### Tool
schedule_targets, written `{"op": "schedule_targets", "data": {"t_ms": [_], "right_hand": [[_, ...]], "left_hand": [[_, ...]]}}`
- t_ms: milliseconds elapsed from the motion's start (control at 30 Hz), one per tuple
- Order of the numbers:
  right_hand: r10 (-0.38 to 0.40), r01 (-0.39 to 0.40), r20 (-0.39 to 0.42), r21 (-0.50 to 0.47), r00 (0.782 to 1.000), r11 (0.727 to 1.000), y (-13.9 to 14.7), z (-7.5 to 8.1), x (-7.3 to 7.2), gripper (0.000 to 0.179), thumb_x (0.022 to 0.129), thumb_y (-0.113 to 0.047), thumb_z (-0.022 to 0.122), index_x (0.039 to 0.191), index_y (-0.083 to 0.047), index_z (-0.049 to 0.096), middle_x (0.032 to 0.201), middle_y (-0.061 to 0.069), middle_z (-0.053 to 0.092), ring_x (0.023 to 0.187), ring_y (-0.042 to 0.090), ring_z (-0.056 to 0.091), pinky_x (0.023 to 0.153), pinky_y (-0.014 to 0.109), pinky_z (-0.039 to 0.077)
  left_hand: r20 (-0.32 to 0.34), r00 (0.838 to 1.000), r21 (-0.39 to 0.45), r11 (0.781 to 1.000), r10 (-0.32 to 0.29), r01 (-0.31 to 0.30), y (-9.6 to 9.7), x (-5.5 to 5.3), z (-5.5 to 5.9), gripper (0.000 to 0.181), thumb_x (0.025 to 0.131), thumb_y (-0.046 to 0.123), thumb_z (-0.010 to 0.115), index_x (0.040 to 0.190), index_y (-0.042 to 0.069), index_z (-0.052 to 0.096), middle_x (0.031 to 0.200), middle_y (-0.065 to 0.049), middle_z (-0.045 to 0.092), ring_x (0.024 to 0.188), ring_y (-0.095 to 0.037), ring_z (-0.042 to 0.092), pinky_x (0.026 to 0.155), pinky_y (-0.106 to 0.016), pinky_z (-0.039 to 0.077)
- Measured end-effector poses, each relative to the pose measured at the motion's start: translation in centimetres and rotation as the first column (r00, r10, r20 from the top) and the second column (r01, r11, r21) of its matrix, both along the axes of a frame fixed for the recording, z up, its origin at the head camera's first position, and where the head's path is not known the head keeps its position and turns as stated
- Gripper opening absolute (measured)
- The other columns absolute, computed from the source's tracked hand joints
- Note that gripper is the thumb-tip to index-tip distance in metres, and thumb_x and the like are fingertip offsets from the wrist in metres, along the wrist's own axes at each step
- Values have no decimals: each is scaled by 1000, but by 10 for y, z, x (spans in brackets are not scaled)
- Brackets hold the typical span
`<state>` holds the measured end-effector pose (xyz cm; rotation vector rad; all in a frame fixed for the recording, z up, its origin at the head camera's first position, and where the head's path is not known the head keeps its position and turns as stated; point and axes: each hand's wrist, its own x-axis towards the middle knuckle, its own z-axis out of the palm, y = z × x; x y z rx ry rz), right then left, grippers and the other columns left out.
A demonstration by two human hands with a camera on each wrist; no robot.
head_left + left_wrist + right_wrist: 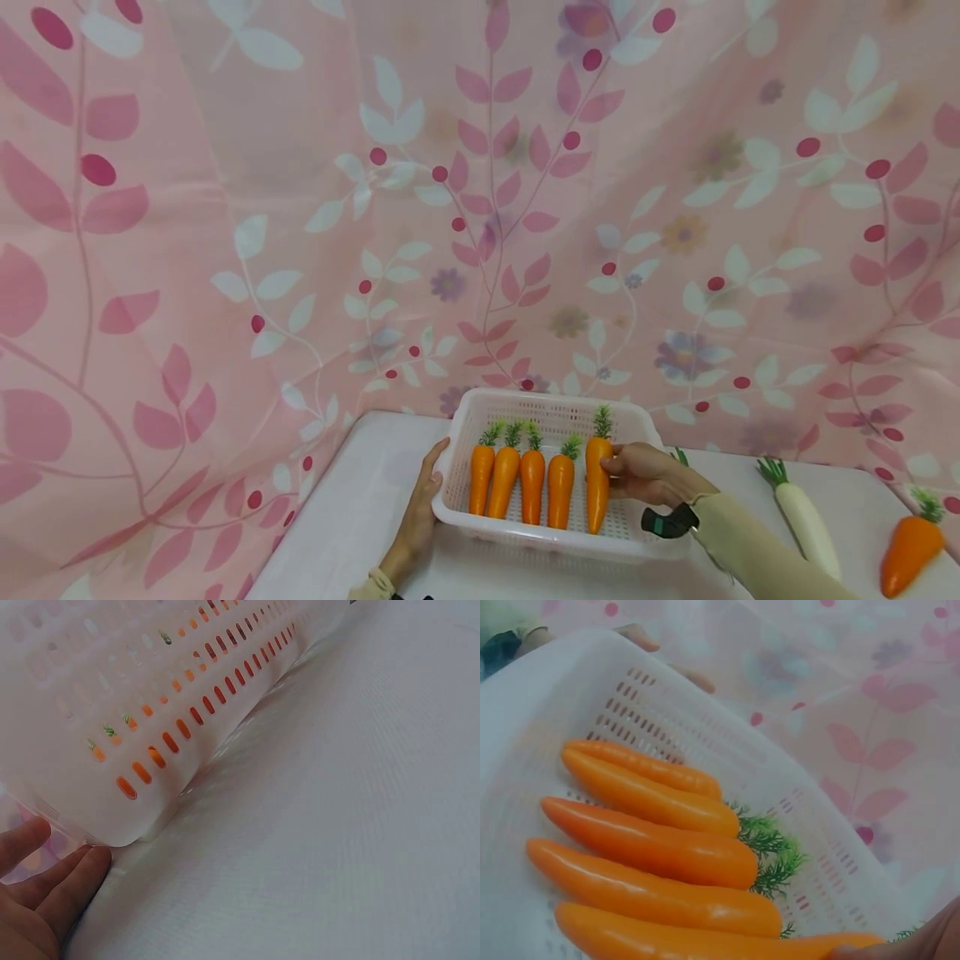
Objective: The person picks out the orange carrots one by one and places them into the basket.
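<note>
A white plastic basket [525, 533] with slotted walls holds several orange carrots [532, 487] lying side by side, green tops toward the back wall. My right hand [648, 473] pinches the rightmost carrot [597, 492] near its top, inside the basket's right half. In the right wrist view, part of that hand [930, 941] shows at the lower right corner, on the nearest carrot [705, 941]. Against the basket's left side rests my left hand [422, 508], its fingers fairly straight. The left wrist view shows these fingers [75, 881] touching the basket's lower corner.
On the white table [330, 517], a white radish [808, 525] with green stalks lies right of the basket. Farther right is another carrot [911, 550], near the table's right side. A pink leaf-patterned curtain [480, 208] hangs behind the table.
</note>
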<state>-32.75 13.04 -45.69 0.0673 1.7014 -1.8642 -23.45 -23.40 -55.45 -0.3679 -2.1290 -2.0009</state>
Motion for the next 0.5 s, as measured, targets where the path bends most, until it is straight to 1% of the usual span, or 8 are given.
{"op": "schedule_targets", "data": {"t_ms": [67, 167, 367, 500], "right_hand": [[-22, 22, 6, 16, 1000, 1000, -2, -2, -1, 52, 104, 7, 47, 153, 17, 29, 134, 28, 52, 115, 37, 58, 109, 58, 51], [-43, 43, 20, 32, 999, 999, -5, -5, -3, 51, 104, 7, 45, 151, 19, 29, 137, 29, 50, 119, 38, 54, 112, 60, 48], [-87, 83, 36, 85, 996, 993, -10, -10, -5, 47, 102, 9, 44, 146, 22, 33, 133, 29, 51, 121, 40, 53, 114, 62, 46], [-88, 83, 44, 114, 995, 990, -13, -11, -7, 51, 100, 10, 44, 147, 23, 28, 132, 30, 49, 120, 40, 53, 115, 63, 44]], "left_hand": [[1, 1000, 3, 1000, -4, 4, 0, 0, -1, 54, 115, 33, 21, 168, 26, 22, 173, -19, 21, 145, -49, 38, 114, -68, 41], [-2, 1000, 10, 1000, -4, 4, 0, -1, -1, 54, 115, 32, 21, 168, 25, 22, 173, -19, 21, 145, -48, 37, 114, -65, 40], [-2, 1000, 5, 1000, -3, 3, 1, -1, -1, 54, 115, 32, 21, 168, 24, 22, 174, -20, 20, 145, -48, 37, 113, -63, 40], [7, 1000, 0, 1000, 0, 0, 0, -1, -1, 55, 115, 34, 22, 169, 25, 21, 174, -20, 19, 145, -49, 37, 113, -63, 40]]}}
